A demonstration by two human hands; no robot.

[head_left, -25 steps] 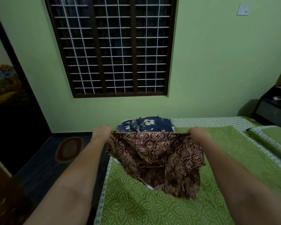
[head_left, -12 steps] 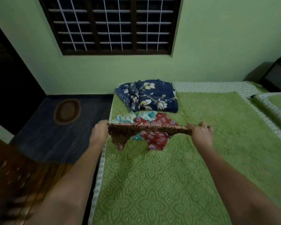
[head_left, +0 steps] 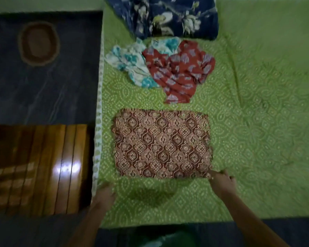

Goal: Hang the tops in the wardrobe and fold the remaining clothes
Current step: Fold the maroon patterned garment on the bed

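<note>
Maroon-and-cream patterned folded cloth (head_left: 161, 143) is lying flat as a neat rectangle on the green dotted bedspread (head_left: 257, 122), right hand (head_left: 221, 182) fingers pinching its near right corner, left hand (head_left: 103, 195) blurred, grip impossible to tell, crumpled red floral (head_left: 182, 72) and teal-white (head_left: 130, 65) garments lying beyond.

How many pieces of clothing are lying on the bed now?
4. A maroon patterned cloth lies flat nearest the person; a red floral garment and a white-teal garment are crumpled beyond it; a navy floral garment is farthest. Others may be hidden underneath.
</note>
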